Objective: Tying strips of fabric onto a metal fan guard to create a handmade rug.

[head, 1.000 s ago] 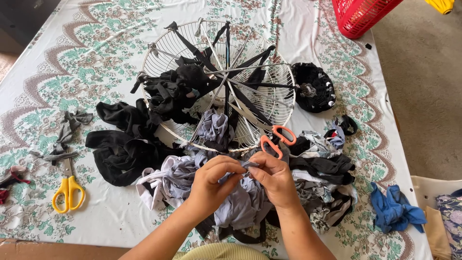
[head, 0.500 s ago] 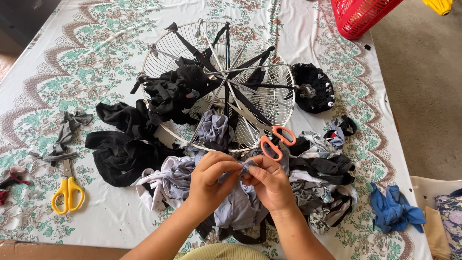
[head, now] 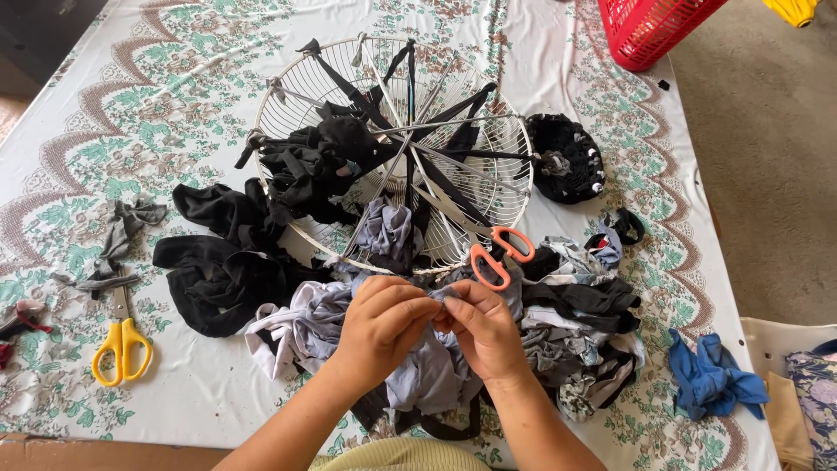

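A floral patterned cloth (head: 174,96) covers the table, and on it lies a round white wire fan guard (head: 392,148), flat, with dark fabric strips tied along several of its spokes. By the look of it, roughly the left portion of the guard carries black cloth, while much of the right and near side is bare wire, so the weaving seems well short of finished. Heaps of black fabric (head: 222,262) sit to the left of the guard, and a mixed pile of grey and dark scraps (head: 575,323) lies to the right of the hands.

A grey-lilac fabric strip (head: 427,375) hangs in front of the person, its long axis running roughly from the guard's near edge toward the person's body. The left hand (head: 384,323) and right hand (head: 484,327) are both closed, pinching the strip's upper end between fingertips, touching each other. Orange-handled scissors (head: 499,253) rest just beyond the hands on the guard's rim; yellow-handled scissors (head: 122,340) lie well apart at the left.
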